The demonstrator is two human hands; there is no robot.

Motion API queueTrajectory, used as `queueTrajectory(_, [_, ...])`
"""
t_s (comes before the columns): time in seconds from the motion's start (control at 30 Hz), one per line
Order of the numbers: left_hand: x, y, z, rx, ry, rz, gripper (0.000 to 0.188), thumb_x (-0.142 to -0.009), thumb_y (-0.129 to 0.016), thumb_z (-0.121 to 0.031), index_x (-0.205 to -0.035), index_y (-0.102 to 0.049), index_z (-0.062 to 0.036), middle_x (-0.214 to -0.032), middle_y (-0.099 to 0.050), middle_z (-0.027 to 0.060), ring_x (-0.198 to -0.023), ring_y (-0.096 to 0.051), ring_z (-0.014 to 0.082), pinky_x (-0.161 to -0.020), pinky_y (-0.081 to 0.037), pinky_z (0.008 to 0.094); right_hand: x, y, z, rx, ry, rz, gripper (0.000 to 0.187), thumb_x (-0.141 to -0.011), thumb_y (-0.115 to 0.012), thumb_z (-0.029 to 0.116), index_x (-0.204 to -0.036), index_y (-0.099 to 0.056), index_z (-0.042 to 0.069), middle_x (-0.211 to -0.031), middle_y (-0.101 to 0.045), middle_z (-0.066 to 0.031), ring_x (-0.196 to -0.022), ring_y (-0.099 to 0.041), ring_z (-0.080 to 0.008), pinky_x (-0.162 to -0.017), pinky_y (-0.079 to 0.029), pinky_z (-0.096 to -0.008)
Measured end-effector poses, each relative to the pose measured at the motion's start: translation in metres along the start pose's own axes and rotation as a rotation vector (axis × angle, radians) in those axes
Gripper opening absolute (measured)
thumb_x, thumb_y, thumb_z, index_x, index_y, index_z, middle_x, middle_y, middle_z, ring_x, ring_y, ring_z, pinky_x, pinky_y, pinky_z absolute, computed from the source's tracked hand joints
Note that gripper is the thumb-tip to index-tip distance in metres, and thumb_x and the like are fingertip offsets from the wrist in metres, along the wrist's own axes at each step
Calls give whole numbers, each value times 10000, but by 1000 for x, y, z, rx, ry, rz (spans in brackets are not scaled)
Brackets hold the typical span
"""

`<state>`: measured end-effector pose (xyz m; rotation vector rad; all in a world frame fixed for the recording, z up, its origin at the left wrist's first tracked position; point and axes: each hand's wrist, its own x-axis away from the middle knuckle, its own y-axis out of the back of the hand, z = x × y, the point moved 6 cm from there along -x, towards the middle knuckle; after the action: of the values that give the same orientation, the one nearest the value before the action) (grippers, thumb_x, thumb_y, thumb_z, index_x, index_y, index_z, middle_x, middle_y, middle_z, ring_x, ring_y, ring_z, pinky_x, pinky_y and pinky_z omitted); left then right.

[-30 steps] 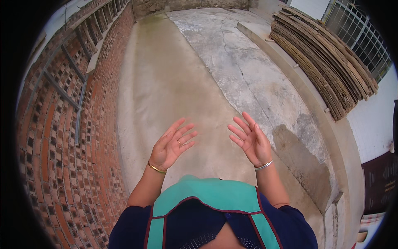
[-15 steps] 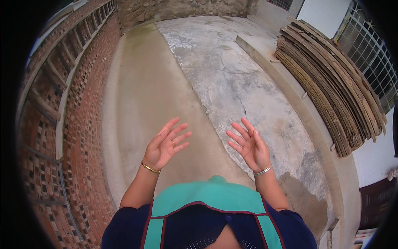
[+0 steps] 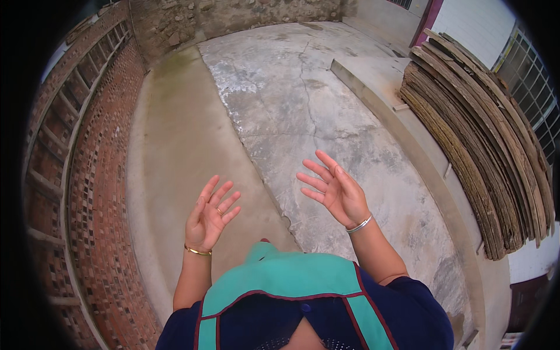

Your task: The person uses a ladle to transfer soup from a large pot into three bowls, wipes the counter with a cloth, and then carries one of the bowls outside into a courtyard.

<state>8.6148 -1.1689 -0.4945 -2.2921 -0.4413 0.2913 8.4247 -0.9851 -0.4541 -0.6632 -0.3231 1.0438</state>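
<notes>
Both of my hands are raised in front of me above the concrete ground, palms turned inward and facing each other. My left hand (image 3: pixel 209 217) is open, fingers apart, with a ring on one finger and a gold bangle (image 3: pixel 198 251) at the wrist. My right hand (image 3: pixel 336 189) is open too, its fingers spread and slightly bent, with a silver bangle (image 3: pixel 359 224) below it. Neither holds or touches anything. Under them my green apron (image 3: pixel 286 273) with dark red edging covers a navy top.
A brick wall (image 3: pixel 102 192) runs along the left, with a wooden ladder (image 3: pixel 69 153) against it. On the right, a stack of long wooden planks (image 3: pixel 466 146) rests beyond a raised concrete ledge (image 3: pixel 408 157). A stone wall (image 3: pixel 233 20) closes the far end.
My view has shifted, and the plank stack now sits farther right and lower. My left hand is farther left and my right hand a little higher. Both stay open.
</notes>
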Motion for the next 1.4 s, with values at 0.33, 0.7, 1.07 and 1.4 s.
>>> queueTrajectory(0.33, [-495,86,-38,44,89,135,596,-918,-443,-320,-1409,-200,-84,-1400,-303,175,-1247,-376,348,-981,-382,477,-392,186,109,-26,91,-161,527,-965,-347,315,-1404,-212,57,-1395,-312,-199,-1225,-402,-364,-979,-376,-459])
queueTrajectory(0.7, [-1038,119,7,55,289,310,617,-914,-458,-330,-1417,-187,-97,-1403,-302,184,-1248,-370,365,-998,-356,489,-794,444,269,-41,264,-282,530,-966,-345,308,-1405,-203,48,-1383,-326,-206,-1218,-414,-362,-957,-401,-455])
queueTrajectory(1.07, [-1543,213,-16,65,132,168,575,-929,-428,-316,-1409,-204,-92,-1388,-332,165,-1244,-387,329,-994,-369,491,-1247,673,435,-18,202,-195,565,-958,-379,323,-1411,-184,49,-1386,-320,-193,-1224,-409,-341,-976,-378,-445])
queueTrajectory(1.4, [-2059,84,120,-37,569,592,606,-909,-463,-339,-1399,-227,-73,-1362,-363,180,-1216,-417,341,-975,-384,480,-1476,946,647,-54,515,-580,531,-962,-352,323,-1402,-218,60,-1383,-334,-183,-1229,-401,-347,-975,-374,-462])
